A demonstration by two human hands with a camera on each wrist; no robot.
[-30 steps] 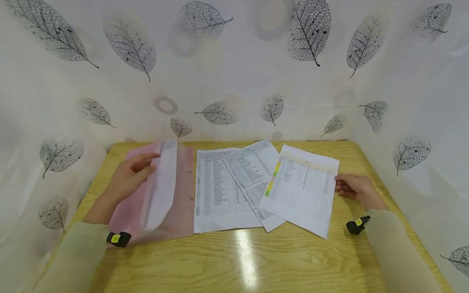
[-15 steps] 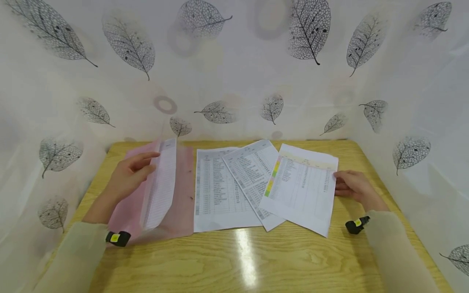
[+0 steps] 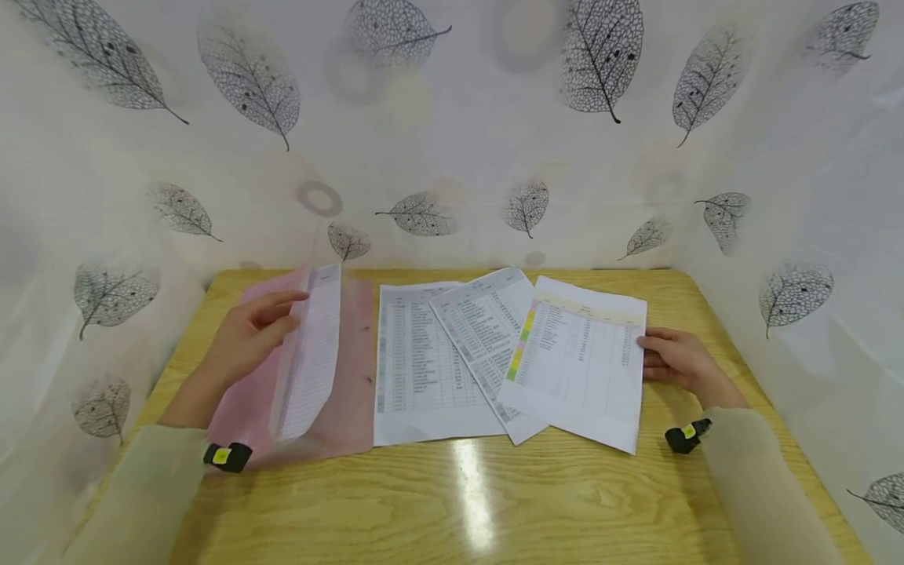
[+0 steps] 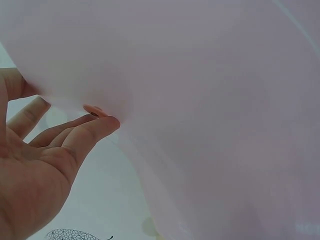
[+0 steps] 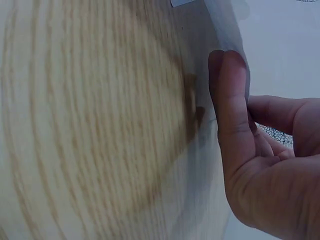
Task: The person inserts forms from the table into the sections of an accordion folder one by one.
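Note:
On the left of the table lies a pink translucent folder (image 3: 355, 369), its cover lifted upright. My left hand (image 3: 250, 337) pinches the raised cover's edge; the left wrist view shows the thumb and fingers at the pink plastic (image 4: 215, 110), beside a small orange button (image 4: 93, 109). A printed sheet (image 3: 314, 369) shows against the lifted cover. My right hand (image 3: 678, 361) pinches the right edge of a printed sheet with a coloured strip (image 3: 579, 369). In the right wrist view, thumb and fingers (image 5: 232, 95) meet on both sides of that paper, raised off the wood.
Two more printed sheets lie between the folder and the held paper: a straight one (image 3: 424, 361) and a slanted one (image 3: 487, 322), overlapping. Bare wood (image 3: 353, 510) runs along the front of the table. A leaf-patterned white curtain (image 3: 452, 141) surrounds the back and sides.
My right hand has shifted slightly left, sliding the sheet with the coloured strip a little further over the slanted one. The left hand and the lifted cover stay nearly still.

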